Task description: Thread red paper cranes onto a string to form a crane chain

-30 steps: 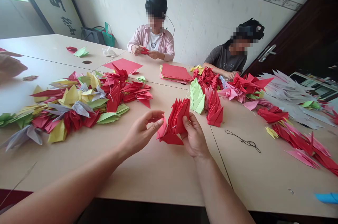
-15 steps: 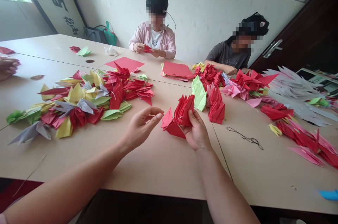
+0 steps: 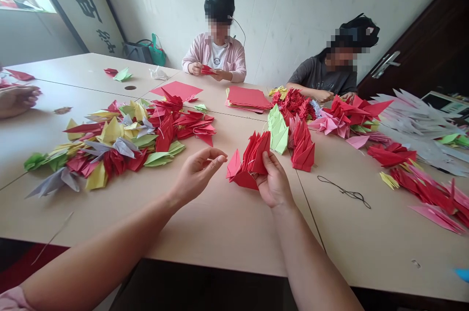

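My right hand (image 3: 273, 180) grips a bundle of red folded paper pieces (image 3: 258, 152) just above the table, thumb on the near right side. White thread shows among the folds. Left of the bundle, a little apart from it, is my left hand (image 3: 200, 171); its fingers are curled and thumb and forefinger close together. Whatever may be pinched there is too fine to make out. Just beyond my right hand stand a light green folded paper bundle (image 3: 278, 130) and a red folded paper bundle (image 3: 303, 147).
Mixed coloured folded papers (image 3: 117, 144) lie heaped at left. Red sheets (image 3: 249, 98) are stacked further back. A black cord (image 3: 346, 191) lies at right, near more folded papers (image 3: 432, 188). Two people sit opposite; another person's hand (image 3: 18, 99) rests at far left.
The view has shifted slightly, so the table's things sit a little further right in the picture. My hands and the red bundle keep nearly the same pose.
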Demonstrator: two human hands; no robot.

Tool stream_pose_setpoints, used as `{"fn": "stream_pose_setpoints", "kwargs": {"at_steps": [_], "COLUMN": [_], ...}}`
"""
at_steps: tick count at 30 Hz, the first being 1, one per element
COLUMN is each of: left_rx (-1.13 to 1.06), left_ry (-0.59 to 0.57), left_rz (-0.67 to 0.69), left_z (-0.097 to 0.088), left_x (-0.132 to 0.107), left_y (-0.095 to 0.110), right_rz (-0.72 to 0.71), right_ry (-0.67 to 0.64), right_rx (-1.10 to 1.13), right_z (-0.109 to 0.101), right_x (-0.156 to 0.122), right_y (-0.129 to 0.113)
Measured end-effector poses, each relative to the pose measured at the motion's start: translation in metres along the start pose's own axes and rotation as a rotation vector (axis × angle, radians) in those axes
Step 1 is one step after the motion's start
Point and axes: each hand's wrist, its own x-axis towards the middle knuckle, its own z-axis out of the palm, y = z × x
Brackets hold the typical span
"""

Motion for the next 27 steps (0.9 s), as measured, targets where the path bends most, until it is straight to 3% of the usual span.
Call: {"fn": "stream_pose_setpoints", "kwargs": {"at_steps": [27], "left_rx": [0.113], "left_ry": [-0.091], "left_rz": [-0.026], "left_z": [0.0013], "left_x": [0.0029], "left_y": [0.0009], "right_rz": [0.025], "right_ry": [0.013], "right_rx": [0.040], "right_z": [0.0015], "right_x": [-0.0009], "right_y": [-0.0023]}}
